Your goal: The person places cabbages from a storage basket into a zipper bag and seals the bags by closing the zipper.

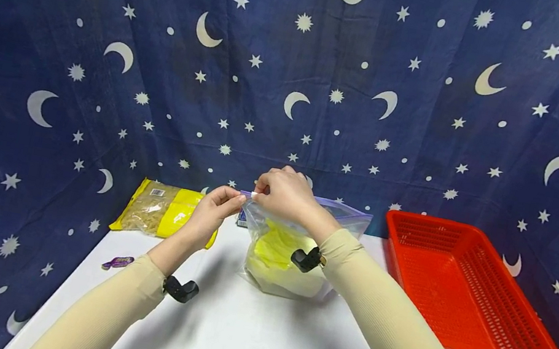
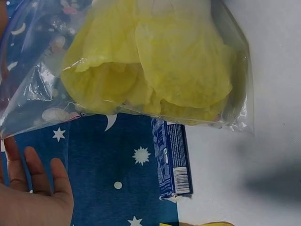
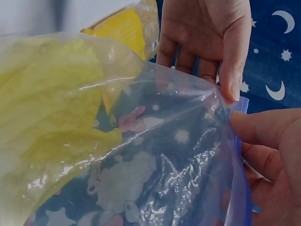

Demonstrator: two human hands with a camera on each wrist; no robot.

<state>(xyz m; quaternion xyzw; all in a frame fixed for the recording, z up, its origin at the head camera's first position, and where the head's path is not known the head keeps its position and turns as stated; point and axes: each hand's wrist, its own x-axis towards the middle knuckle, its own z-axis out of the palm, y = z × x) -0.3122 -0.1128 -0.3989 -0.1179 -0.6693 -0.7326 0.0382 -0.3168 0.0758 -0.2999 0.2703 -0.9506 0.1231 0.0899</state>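
A clear zip bag [image 1: 347,219] with a purple seal stands upright on the table, its mouth edge raised. Inside lies what looks like napa cabbage [image 1: 279,252], with yellow leaves [image 2: 183,66] and a whitish stem part. My left hand [image 1: 211,209] pinches the left end of the seal between thumb and index finger; its other fingers look relaxed in the right wrist view. Right beside it, my right hand [image 1: 288,193] pinches the seal at a small white slider [image 1: 254,195]. The right thumb presses the seal in the right wrist view, where the slider is hidden.
A yellow packet of pasta-like pieces [image 1: 152,211] lies at the back left, with a purple wrapped candy [image 1: 118,262] in front. Behind the bag is a blue box [image 2: 171,160]. A red plastic basket [image 1: 444,291] stands on the right. Starry curtains surround the white table [image 1: 249,344].
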